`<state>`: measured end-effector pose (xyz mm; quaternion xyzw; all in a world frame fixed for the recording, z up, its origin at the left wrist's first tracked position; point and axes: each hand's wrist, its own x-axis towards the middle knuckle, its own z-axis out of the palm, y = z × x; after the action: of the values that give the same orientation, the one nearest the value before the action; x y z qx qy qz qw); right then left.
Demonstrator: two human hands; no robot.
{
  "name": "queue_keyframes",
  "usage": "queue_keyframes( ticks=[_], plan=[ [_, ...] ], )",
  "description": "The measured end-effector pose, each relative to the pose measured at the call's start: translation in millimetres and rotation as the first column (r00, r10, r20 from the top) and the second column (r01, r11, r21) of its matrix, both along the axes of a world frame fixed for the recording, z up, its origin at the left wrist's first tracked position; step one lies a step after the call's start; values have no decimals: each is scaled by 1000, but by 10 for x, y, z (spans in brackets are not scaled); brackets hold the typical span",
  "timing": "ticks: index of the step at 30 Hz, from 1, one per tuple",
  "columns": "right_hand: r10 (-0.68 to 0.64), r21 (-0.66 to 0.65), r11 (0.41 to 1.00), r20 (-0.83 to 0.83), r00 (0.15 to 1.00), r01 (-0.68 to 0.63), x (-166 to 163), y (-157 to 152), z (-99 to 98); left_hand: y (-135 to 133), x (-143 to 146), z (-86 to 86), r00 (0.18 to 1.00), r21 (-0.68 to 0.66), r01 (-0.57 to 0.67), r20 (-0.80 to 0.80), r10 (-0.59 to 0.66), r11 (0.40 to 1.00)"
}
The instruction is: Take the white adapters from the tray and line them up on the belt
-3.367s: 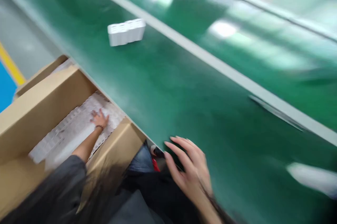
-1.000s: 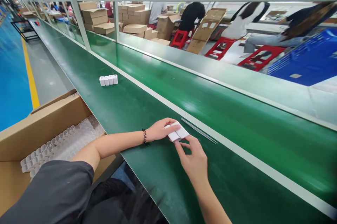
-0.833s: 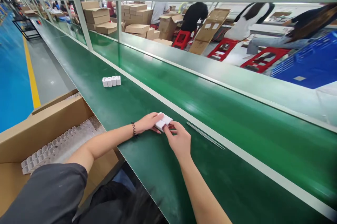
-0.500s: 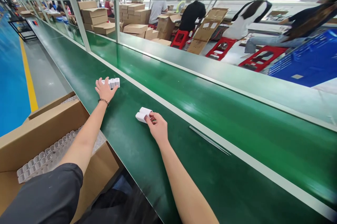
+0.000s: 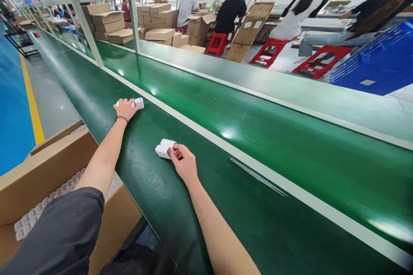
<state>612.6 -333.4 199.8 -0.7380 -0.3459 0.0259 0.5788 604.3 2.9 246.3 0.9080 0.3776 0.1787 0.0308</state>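
Note:
My left hand (image 5: pixel 125 110) is closed over a short row of white charger blocks (image 5: pixel 139 103) standing on the green conveyor belt (image 5: pixel 180 214). A small dark port shows on the end block; my fingers cover most of the others. Nearer to me, my right hand (image 5: pixel 186 165) pinches two white charger blocks (image 5: pixel 165 149) side by side, by their right end. This pair is low over the belt; whether it touches the surface I cannot tell.
An open cardboard box (image 5: pixel 64 154) with rows of whitish plastic pieces (image 5: pixel 41 210) stands against the belt at left. Two thin pale strips (image 5: pixel 258 177) lie at right by the white divider rail (image 5: pixel 209 128). A metal post (image 5: pixel 84 25) rises beyond. Several people sit across the line.
My left hand has closed down over the row, whose blocks were more visible under spread fingers before. My right hand still holds its pair. The camera view has shifted slightly.

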Motion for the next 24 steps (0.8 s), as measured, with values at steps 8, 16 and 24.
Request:
queue_keyframes(
  ticks=[8,16,24],
  plan=[
    [15,0,1000,-34,999,-15,-14,-7,9,92,-12,-15,984,-53,52,174,-42,997],
    [-10,12,1000,-69,998,11,11,10,8,-71,-87,205,851,-334,277,521,-69,901],
    [-31,29,999,-95,995,34,18,19,22,-975,-179,306,597,-613,789,778,195,33]
  ],
)
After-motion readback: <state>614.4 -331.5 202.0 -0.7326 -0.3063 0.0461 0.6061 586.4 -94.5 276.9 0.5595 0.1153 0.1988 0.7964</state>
